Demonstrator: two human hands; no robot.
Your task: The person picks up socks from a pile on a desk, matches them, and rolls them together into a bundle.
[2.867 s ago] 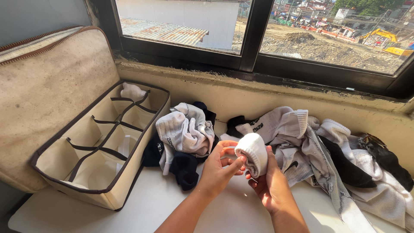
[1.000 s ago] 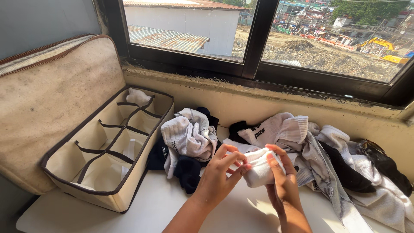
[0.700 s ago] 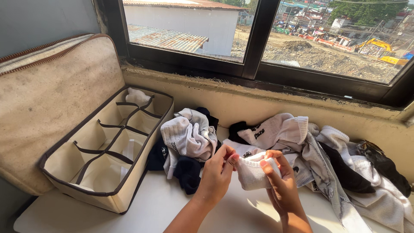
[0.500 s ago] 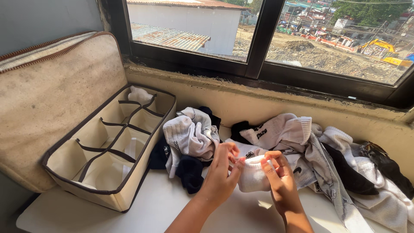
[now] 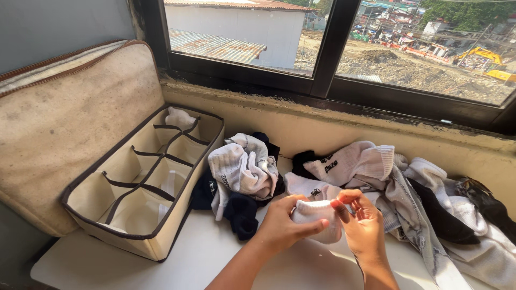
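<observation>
Sock: a white sock (image 5: pixel 318 217) rolled into a compact bundle, held just above the white bench (image 5: pixel 193 258), near its front edge and well apart from the organiser.
Left hand: the left hand (image 5: pixel 282 225) wraps the bundle from the left, thumb along its underside, grip pressed around the sock.
Right hand: the right hand (image 5: pixel 363 223) meets it from the right, fingertips (image 5: pixel 339 204) pinching the upper edge of the roll.
What changed: about three seconds ago the sock stood taller and looser between the hands; over the last second it has been drawn down into a tighter, flatter roll and the hands have sunk nearer the bench. My reading is that the folding is close to done, the loose end being tucked.
Nearest pile: a heap of white and dark socks (image 5: pixel 244 172) lies just left of the hands, touching the organiser's side.
Further pile: a bigger tangle of white, grey and black socks (image 5: pixel 419 193) spreads right along the wall.
Organiser: a beige fabric divided box (image 5: pixel 142 185) with dark trim sits at left, lid open against the wall; its far compartment holds one white bundle (image 5: pixel 180 117), the rest look empty.
Window: behind the sill, roofs and a dirt yard.
</observation>
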